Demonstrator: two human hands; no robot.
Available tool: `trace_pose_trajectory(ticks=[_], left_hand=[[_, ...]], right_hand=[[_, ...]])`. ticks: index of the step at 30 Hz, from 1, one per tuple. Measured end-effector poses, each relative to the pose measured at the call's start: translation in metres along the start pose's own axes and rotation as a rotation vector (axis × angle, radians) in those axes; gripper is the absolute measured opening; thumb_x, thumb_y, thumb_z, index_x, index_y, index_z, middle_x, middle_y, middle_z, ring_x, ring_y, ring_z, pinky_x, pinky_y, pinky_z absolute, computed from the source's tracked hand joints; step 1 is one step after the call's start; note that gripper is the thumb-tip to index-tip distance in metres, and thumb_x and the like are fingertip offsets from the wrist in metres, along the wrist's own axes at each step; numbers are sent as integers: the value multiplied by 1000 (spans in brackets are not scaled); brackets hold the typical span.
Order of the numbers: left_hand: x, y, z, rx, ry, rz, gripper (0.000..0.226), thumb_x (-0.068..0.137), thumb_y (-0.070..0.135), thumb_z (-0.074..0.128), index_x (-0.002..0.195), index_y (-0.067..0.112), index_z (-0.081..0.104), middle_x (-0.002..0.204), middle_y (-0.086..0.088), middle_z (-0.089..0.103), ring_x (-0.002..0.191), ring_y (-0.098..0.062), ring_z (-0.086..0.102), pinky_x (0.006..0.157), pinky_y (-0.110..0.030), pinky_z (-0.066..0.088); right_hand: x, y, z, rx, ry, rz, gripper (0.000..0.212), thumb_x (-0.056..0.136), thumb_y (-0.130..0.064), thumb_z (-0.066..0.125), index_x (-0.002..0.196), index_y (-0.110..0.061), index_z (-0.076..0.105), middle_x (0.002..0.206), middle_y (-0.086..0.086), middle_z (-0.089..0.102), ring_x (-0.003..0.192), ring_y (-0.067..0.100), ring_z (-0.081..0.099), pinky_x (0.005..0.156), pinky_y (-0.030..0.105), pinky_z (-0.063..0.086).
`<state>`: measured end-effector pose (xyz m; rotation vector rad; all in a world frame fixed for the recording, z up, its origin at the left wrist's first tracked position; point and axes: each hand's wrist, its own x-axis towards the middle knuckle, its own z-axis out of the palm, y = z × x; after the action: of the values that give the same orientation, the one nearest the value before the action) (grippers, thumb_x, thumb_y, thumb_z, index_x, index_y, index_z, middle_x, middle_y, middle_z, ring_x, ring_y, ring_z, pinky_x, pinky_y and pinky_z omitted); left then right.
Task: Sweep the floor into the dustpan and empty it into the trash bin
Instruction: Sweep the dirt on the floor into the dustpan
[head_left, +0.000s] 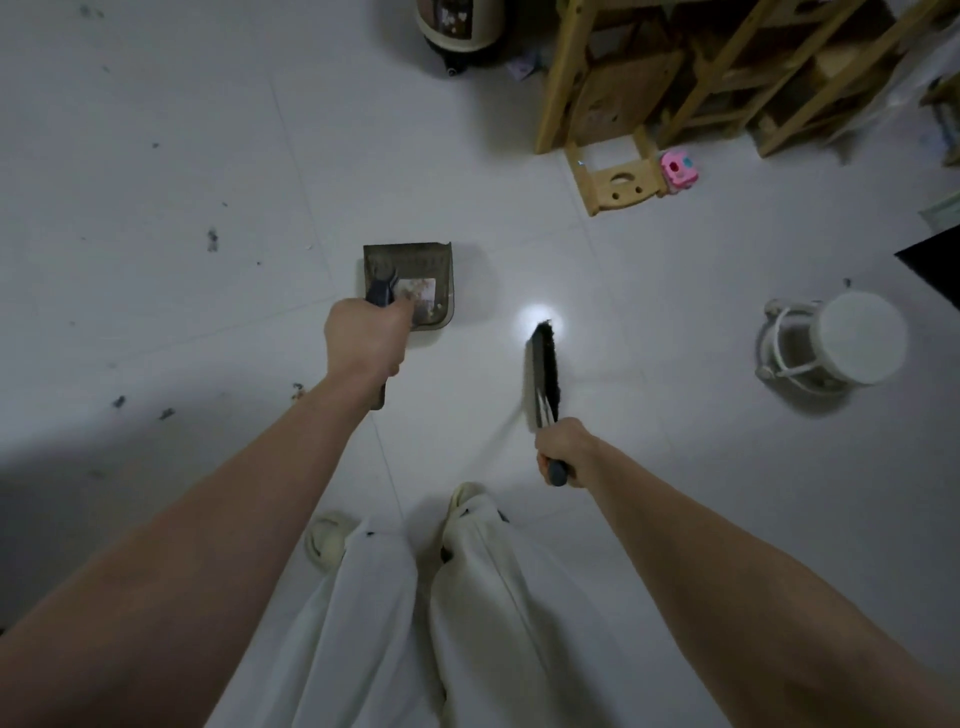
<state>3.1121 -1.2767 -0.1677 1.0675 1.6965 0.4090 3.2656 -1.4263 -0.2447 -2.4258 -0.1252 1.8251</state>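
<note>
left hand (363, 338): curled round handle of dark translucent plastic dustpan (415, 280), pan just ahead of knuckles, scraps inside | right hand (563, 449): grips grey handle of black-bristled hand brush (545, 374), bristles ahead of fist, apart from pan

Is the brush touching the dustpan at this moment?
Apart. The head view shows bare white floor between the dustpan, held by the left hand, and the brush, held by the right hand.
</note>
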Motion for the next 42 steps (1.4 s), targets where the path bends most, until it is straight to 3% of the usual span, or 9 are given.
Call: trace_pose_trajectory(ticks=[5,8,11,15,21,27,32,36,42], left_hand=[[16,-16,-56,-81,71,-59,29,84,15,54,60,14,38,55,-5,35,42,-18,31,44,-22,26],[22,-30,-102,-126,112,-79,33,86,15,55,59,14,35,52,-3,33,38,-15,28,41,-20,24],[25,-50,-148,-158,137,-103,37,89,16,54,59,15,33,50,-3,30,31,-12,24,39,-18,23],[36,-67,-211,-166,161,-108,36,88,12,54,57,13,36,47,-3,33,31,-14,27,36,-17,25],[59,-81,-278,-148,135,-129,28,85,11,54,61,11,40,53,-5,38,31,-15,31,43,-21,28],[81,-104,-344,-198,181,-155,27,89,13,54,65,11,43,54,-5,38,39,-17,30,39,-19,26],[92,-116,-370,-239,189,-154,27,86,8,52,64,13,38,58,-6,34,41,-17,26,41,-20,23],[99,-116,-381,-246,178,-162,32,88,11,54,60,12,39,54,-5,36,40,-18,28,42,-21,25],[106,-95,-381,-339,157,-168,27,82,4,50,61,15,37,52,-4,32,41,-16,24,40,-19,21]], right_hand=[[-12,-44,58,-177,-64,1,19,96,-6,36,84,1,49,52,10,52,49,18,46,38,19,36],[-28,-69,103,-303,-129,-66,26,97,-6,37,72,-5,44,63,6,47,53,14,43,50,21,37],[-42,-84,153,-387,-148,-155,27,94,-3,42,68,-12,37,66,5,44,53,15,43,48,23,39],[-61,-104,206,-491,-182,-82,22,96,-8,36,75,-7,40,49,6,46,31,14,41,38,19,32],[-85,-140,244,-548,-86,-189,36,96,-7,39,62,-2,48,64,14,52,58,25,48,60,32,41],[-81,-164,289,-457,36,-221,31,94,-1,40,64,-8,41,64,9,47,54,19,44,50,24,39],[-87,-168,343,-417,-46,-179,31,95,-2,40,66,-12,34,67,5,41,55,14,41,48,23,37],[-95,-183,371,-356,-131,-155,16,95,-1,34,83,-5,43,57,8,43,42,16,39,39,22,33],[-109,-217,358,-414,-110,-201,33,96,-7,40,63,-6,43,60,9,45,47,17,38,46,23,33]])
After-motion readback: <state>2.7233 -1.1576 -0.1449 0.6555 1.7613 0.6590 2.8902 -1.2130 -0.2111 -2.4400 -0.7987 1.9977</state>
